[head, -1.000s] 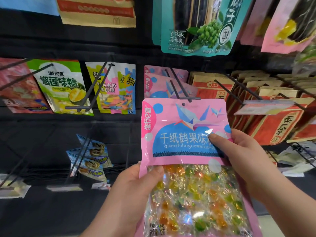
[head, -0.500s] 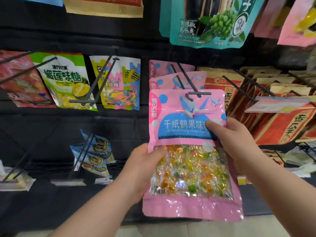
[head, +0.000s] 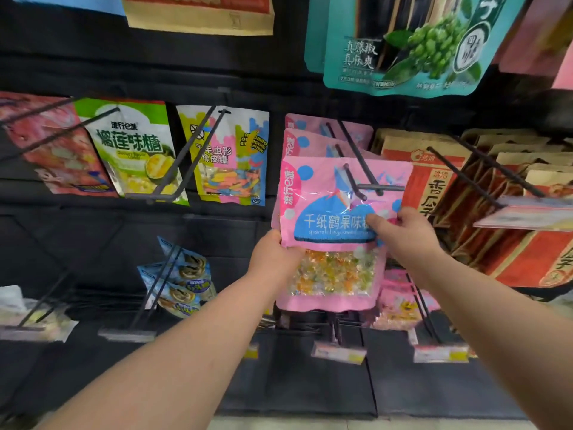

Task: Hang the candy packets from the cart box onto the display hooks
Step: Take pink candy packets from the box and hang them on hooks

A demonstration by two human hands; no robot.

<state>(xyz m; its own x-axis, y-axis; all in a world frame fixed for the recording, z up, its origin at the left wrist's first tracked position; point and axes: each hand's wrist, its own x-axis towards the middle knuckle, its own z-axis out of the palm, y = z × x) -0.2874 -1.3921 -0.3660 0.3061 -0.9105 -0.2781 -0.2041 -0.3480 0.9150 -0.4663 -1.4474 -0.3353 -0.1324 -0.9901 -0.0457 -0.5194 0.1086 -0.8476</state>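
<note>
A pink candy packet (head: 328, 209) with a blue label and a clear window of coloured sweets hangs on a black double-pronged display hook (head: 361, 169). The lower prong passes through the hole at the packet's top. My left hand (head: 274, 257) grips its lower left edge. My right hand (head: 403, 235) pinches its right side, thumb on the label. Two matching pink packets (head: 313, 141) hang behind it on the same hook. The cart box is out of view.
Left of the hook hang a multicoloured gummy packet (head: 231, 156), a green durian candy packet (head: 133, 147) and a red packet (head: 52, 147). Orange-brown packets (head: 511, 212) fill hooks on the right. A teal packet (head: 412, 45) hangs above. Lower hooks hold blue packets (head: 183, 277) and pink packets (head: 400, 302).
Both hands have pushed the pink packet forward and up onto the hook, away from the camera. The prong now passes through its hole, and my arms are stretched out further.
</note>
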